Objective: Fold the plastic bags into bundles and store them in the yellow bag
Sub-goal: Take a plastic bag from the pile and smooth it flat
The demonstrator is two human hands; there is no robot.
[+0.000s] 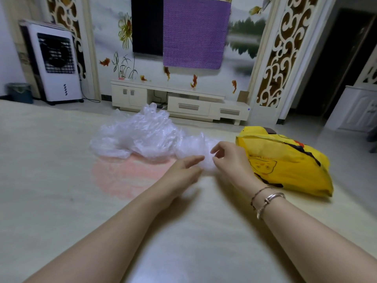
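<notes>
Pinching clear bag (205,158) — hands (183,170) together

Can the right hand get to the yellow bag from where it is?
Probably yes. The right hand pinches a clear plastic bag with the left hand, and the yellow bag lies just beside it on the table, with nothing between them. Its opening faces away, though.

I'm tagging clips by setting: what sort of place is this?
Most likely a home living room: a low TV cabinet under a wall-mounted screen, a standing air cooler, and a decorative fish mural.
</notes>
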